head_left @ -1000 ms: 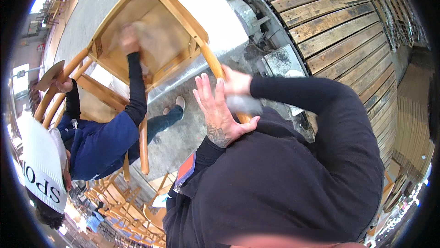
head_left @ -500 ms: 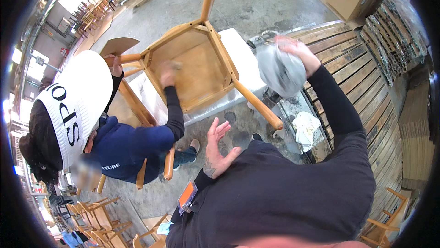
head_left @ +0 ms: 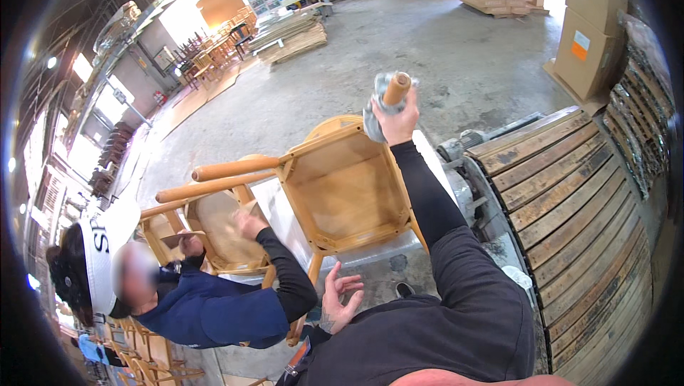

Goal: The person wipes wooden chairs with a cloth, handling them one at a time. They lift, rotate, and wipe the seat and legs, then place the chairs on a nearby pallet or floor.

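Note:
An upturned wooden chair [head_left: 349, 197] lies in front of me on a white-topped surface [head_left: 274, 208], its seat underside facing up. My right hand [head_left: 400, 124] is stretched forward, closed on a crumpled grey cloth [head_left: 373, 124]. The cloth is wrapped around the chair leg [head_left: 397, 86] at the far right corner; the leg's round end sticks out above it. My left hand [head_left: 338, 302] hangs near my body, close to the near edge of the chair. Its fingers are spread and hold nothing.
On my left, a co-worker in a white hat [head_left: 114, 250] handles another upturned chair [head_left: 231, 233]. A wooden slatted conveyor [head_left: 556, 208] runs along my right. Cardboard boxes [head_left: 588, 44] stand at the far right, and flat stacked boards [head_left: 285, 33] lie farther back.
My right hand has moved from the right side to the far chair leg, bringing the cloth around it. My view has tilted up. The co-worker's hands have moved to another chair.

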Demonstrator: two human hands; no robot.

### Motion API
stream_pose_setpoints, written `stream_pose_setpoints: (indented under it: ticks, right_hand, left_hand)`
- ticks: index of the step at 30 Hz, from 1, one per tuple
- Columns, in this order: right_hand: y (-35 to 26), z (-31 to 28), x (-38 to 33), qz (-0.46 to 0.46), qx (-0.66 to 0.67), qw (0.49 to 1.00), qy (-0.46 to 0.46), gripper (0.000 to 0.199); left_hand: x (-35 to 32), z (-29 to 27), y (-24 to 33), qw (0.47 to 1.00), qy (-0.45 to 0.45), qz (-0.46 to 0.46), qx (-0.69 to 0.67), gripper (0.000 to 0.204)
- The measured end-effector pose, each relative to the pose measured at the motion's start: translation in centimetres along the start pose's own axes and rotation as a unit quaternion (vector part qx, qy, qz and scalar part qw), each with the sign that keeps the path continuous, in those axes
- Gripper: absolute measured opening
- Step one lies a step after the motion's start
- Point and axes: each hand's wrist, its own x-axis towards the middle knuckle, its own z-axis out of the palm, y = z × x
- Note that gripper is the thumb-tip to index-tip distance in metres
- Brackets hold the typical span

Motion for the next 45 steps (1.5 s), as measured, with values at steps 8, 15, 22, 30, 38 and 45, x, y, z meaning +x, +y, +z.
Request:
stream_pose_setpoints:
  ticks: [8,15,22,30,38,45]
  right_hand:
    - [1.5,1.3,-0.4,0.027,0.073,0.997,-0.004,0.061]
    - [-2.2,-0.3,2.9,-0.108,0.022,0.991,0.073,0.076]
    - [10.3,1.8,-6.6,0.176,-0.180,0.959,-0.131,0.082]
    - [-7.3,4.8,-11.4,0.114,0.265,0.925,-0.247,0.076]
    - [-18.6,22.2,-16.1,-0.224,0.226,0.882,-0.347,0.086]
    - [-9.0,22.7,-18.2,0.019,0.052,0.884,-0.463,0.090]
  left_hand:
    - [2.2,-0.6,-2.7,0.995,0.068,-0.073,-0.002,0.065]
    - [4.9,-1.3,-3.8,0.997,0.037,-0.070,0.021,0.057]
    - [4.1,-3.3,-0.7,0.990,0.027,-0.062,0.124,0.047]
    - [-2.8,-8.1,2.1,0.857,0.384,0.055,0.340,0.017]
    - [-5.4,-8.5,-1.2,0.867,0.386,0.005,0.315,0.025]
    - [-8.9,-8.9,-2.2,0.760,0.417,-0.107,0.487,0.030]
